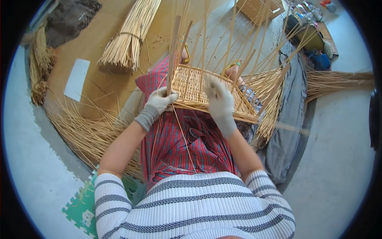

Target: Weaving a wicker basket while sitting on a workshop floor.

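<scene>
A shallow wicker basket (191,81) lies across my lap, its woven bottom facing up. Thin upright canes (205,44) stand around its sides, and flat wooden stakes rise at the corners. My left hand (159,101), in a pale knitted glove, is closed at the near left corner, gripping it beside a wooden stake (174,51). From under that hand a loose cane strand (184,137) hangs down over my lap. My gloved right hand (221,105) is over the basket's near side, right of the middle; its fingers are smeared by motion, and what they touch is unclear.
A tied cane bundle (129,38) stands at the back left, near a white sheet (76,79). Loose canes (85,127) spread at my left. More canes (274,95) and grey cloth (292,131) lie to the right. A cardboard box (260,10) sits at the back.
</scene>
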Action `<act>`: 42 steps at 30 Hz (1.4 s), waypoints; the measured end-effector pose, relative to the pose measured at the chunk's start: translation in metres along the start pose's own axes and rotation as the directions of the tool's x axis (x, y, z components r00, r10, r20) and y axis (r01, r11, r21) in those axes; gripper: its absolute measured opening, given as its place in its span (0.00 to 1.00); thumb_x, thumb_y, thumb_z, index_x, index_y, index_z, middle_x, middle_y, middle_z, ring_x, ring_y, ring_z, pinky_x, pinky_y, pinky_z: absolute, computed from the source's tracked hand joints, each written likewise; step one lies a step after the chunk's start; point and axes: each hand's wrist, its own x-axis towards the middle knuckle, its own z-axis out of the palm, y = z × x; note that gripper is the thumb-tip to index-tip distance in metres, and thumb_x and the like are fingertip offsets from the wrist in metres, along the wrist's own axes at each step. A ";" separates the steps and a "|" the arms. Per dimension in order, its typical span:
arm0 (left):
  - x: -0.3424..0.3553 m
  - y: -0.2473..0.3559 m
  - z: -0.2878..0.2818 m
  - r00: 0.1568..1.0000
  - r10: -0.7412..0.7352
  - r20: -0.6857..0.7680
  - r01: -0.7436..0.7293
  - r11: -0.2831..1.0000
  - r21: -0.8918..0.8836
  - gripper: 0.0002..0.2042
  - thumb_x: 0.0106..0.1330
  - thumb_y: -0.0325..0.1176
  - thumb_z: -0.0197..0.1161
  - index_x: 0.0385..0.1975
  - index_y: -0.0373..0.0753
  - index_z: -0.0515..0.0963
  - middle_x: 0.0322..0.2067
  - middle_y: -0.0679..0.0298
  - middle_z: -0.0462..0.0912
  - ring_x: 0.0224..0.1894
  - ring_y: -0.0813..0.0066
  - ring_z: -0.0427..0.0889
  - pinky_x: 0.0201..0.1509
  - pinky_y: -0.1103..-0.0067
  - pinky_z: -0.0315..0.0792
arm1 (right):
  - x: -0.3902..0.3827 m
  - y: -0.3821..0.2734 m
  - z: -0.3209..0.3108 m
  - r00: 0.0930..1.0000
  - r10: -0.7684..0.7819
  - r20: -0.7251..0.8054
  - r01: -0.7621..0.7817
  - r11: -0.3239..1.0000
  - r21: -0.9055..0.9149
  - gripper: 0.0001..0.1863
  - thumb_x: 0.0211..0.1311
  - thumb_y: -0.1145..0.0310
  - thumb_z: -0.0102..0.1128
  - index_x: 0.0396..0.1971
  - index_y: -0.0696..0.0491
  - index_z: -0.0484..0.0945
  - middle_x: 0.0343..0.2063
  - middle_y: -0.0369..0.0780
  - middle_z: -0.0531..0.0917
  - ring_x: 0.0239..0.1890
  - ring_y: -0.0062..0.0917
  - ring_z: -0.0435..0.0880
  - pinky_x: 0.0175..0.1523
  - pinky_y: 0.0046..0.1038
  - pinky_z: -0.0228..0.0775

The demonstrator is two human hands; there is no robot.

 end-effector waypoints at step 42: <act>0.023 -0.022 0.009 0.961 0.248 -0.123 -0.220 0.954 0.201 0.17 0.55 0.41 0.78 0.27 0.39 0.75 0.22 0.71 0.77 0.26 0.83 0.74 0.33 0.81 0.73 | -0.057 0.030 -0.010 0.956 -0.151 -0.249 0.099 0.972 -0.212 0.25 0.57 0.73 0.66 0.57 0.50 0.76 0.30 0.40 0.83 0.33 0.25 0.82 0.40 0.29 0.75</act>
